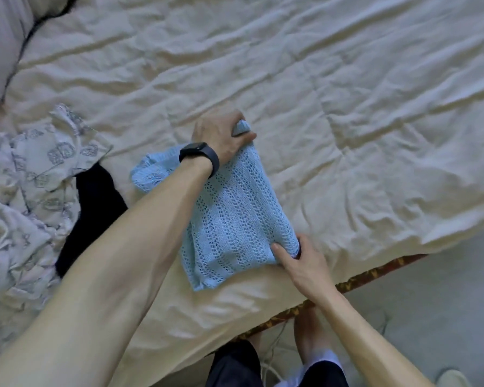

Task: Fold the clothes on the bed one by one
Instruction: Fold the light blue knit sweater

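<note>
**Blue knit held at two corners on the bed**

Nearest, at the bottom of the view: dark trousers (229, 367) and a bare foot (310, 339) on a pale floor (430, 317), close against the bed's red-brown patterned side rail (361, 280). Rail pattern too blurred to read as letters.

Just past the rail, on the cream quilt (347, 107): right hand (305, 263) pinching the near right corner of the light blue openwork knit (235, 213), thumb flat on top, other fingers tucked beneath the edge. Knit folded into a rough rectangle, lying flat near the bed's near edge, long side running away from the body. Looser bunch of the same cloth sticking out at its left, beyond the forearm.

Farther along: left hand (221, 135) clenched round the knit's far corner, cloth bunched between curled fingers and thumb. Dark wristwatch (200, 156) on that wrist, screen dark.

Left of the knit, near it: a black garment (92, 208), partly under a crumpled pale garment (25, 177) printed with grey-blue motifs, the print blurred and not legible as writing.

Beyond both hands: wrinkled quilt across the rest of the bed. At the far left corner, a pale pillow (0, 51) beside a dark gap.
</note>
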Motion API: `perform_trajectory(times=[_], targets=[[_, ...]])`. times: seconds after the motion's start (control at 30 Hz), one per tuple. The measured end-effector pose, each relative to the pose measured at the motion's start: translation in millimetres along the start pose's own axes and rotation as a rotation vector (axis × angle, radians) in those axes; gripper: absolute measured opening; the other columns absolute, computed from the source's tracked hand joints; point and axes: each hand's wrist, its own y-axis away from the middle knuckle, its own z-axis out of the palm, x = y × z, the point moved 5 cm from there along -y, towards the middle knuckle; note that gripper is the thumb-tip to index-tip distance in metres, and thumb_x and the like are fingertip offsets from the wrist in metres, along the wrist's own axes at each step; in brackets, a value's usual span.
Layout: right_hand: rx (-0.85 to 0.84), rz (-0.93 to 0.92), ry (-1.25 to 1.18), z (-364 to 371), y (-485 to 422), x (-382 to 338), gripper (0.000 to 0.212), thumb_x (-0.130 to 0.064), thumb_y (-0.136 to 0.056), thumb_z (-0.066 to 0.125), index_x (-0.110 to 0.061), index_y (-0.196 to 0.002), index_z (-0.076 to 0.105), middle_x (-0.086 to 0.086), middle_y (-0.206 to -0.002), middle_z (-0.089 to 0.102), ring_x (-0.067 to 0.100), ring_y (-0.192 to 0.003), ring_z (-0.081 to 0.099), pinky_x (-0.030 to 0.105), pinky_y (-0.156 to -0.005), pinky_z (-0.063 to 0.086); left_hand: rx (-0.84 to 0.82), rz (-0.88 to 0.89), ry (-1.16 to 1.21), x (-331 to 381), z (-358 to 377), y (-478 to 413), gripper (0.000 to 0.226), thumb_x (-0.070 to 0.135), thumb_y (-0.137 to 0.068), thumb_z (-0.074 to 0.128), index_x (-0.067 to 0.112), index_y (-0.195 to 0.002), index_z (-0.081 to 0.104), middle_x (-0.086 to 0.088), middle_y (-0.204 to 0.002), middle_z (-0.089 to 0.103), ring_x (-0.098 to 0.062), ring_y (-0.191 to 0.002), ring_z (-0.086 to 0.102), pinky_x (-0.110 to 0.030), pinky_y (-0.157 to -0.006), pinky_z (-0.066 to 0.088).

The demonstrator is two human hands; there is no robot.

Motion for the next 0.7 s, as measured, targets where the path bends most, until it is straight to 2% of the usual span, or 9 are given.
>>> perform_trajectory(times=[0.03, 0.1, 0.17, 0.23, 0.3, 0.43, 0.53, 0.63, 0.7], targets=[[-0.013, -0.006, 0.049, -4.7, 0.2, -3.0, 0.032, -0.054, -0.089, 0.068, -0.028, -0.106, 0.058, -0.014, -0.093, 0.065, -0.001, -0.084, 0.059, 0.019, -0.067, 0.042, 0.007, -0.004, -0.076, 4.6, 5.9, 4.7, 0.045, 0.065, -0.086, 0.059, 0.034, -0.119, 0.059, 0.003, -0.122, 0.06, -0.023, -0.117, 0.052, -0.037, -0.095, 0.035], [0.031, -0.05, 0.124, -17.0, 3.7, -6.3, 0.041, -0.058, -0.087, 0.069, -0.029, -0.112, 0.056, -0.014, -0.106, 0.061, 0.005, -0.098, 0.058, 0.025, -0.082, 0.045, 0.11, -0.046, -0.132, 11.9, 6.3, 32.9, 0.059, 0.064, -0.087, 0.056, 0.035, -0.137, 0.05, 0.002, -0.142, 0.047, -0.024, -0.131, 0.042, -0.045, -0.108, 0.024], [0.196, -0.177, 0.197, -29.5, 4.9, -18.5, 0.053, -0.059, -0.09, 0.064, -0.023, -0.127, 0.054, -0.007, -0.122, 0.055, 0.014, -0.118, 0.051, 0.031, -0.101, 0.039, 0.273, -0.039, -0.134, 16.1, 6.4, 79.9, 0.063, 0.057, -0.09, 0.054, 0.027, -0.145, 0.046, -0.003, -0.153, 0.041, -0.025, -0.139, 0.038, -0.052, -0.114, 0.022], [0.36, -0.359, 0.242, -29.3, -3.5, -46.1, 0.059, -0.056, -0.095, 0.052, -0.015, -0.137, 0.054, 0.005, -0.138, 0.053, 0.026, -0.13, 0.047, 0.036, -0.11, 0.032, 0.232, -0.065, -0.141, 16.9, 29.6, 136.2, 0.066, 0.053, -0.094, 0.047, 0.023, -0.152, 0.038, -0.005, -0.163, 0.028, -0.025, -0.15, 0.025, -0.058, -0.12, 0.014], [0.409, -0.535, 0.337, -8.2, -23.3, -84.0, 0.062, -0.051, -0.097, 0.044, -0.012, -0.145, 0.051, 0.015, -0.154, 0.044, 0.035, -0.141, 0.041, 0.046, -0.114, 0.029, 0.121, -0.164, -0.141, 14.7, 57.4, 187.6, 0.071, 0.058, -0.095, 0.039, 0.024, -0.157, 0.03, -0.004, -0.167, 0.016, -0.024, -0.154, 0.011, -0.06, -0.12, 0.005], [0.273, -0.73, 0.733, 45.5, -77.2, -144.9, 0.063, -0.057, -0.102, 0.033, -0.039, -0.161, 0.02, 0.003, -0.171, 0.005, 0.024, -0.158, 0.002, 0.052, -0.124, 0.005, 0.057, -0.3, -0.189, -2.7, 85.1, 229.2, 0.074, 0.068, -0.094, 0.032, 0.035, -0.159, 0.017, 0.001, -0.168, 0.006, -0.025, -0.155, -0.001, -0.059, -0.12, -0.004], [0.139, -0.665, 0.948, 53.6, -119.0, -148.3, 0.069, -0.069, -0.101, 0.016, -0.044, -0.16, -0.006, -0.005, -0.169, -0.021, 0.015, -0.154, -0.024, 0.056, -0.123, -0.011, -0.001, -0.294, -0.148, -20.3, 89.9, 225.8, 0.074, 0.074, -0.092, 0.028, 0.047, -0.157, 0.007, 0.01, -0.168, -0.007, -0.02, -0.154, -0.014, -0.059, -0.116, -0.017], [0.127, -0.662, 0.958, 51.1, -122.2, -147.1, 0.073, -0.072, -0.099, 0.017, -0.044, -0.16, -0.01, -0.006, -0.168, -0.023, 0.015, -0.153, -0.026, 0.056, -0.123, -0.012, -0.027, -0.286, -0.074, -27.5, 88.4, 222.5, 0.075, 0.078, -0.089, 0.029, 0.05, -0.155, 0.006, 0.013, -0.167, -0.012, -0.016, -0.152, -0.02, -0.057, -0.113, -0.022], [0.168, -0.667, 0.828, 43.1, -97.0, -141.5, 0.078, -0.071, -0.098, 0.03, -0.04, -0.162, -0.003, -0.002, -0.17, -0.017, 0.018, -0.156, -0.018, 0.051, -0.124, -0.008, 0.074, -0.321, 0.0, -20.8, 80.6, 232.9, 0.077, 0.076, -0.089, 0.035, 0.046, -0.157, 0.015, 0.007, -0.168, -0.005, -0.019, -0.154, -0.012, -0.055, -0.117, -0.015]])
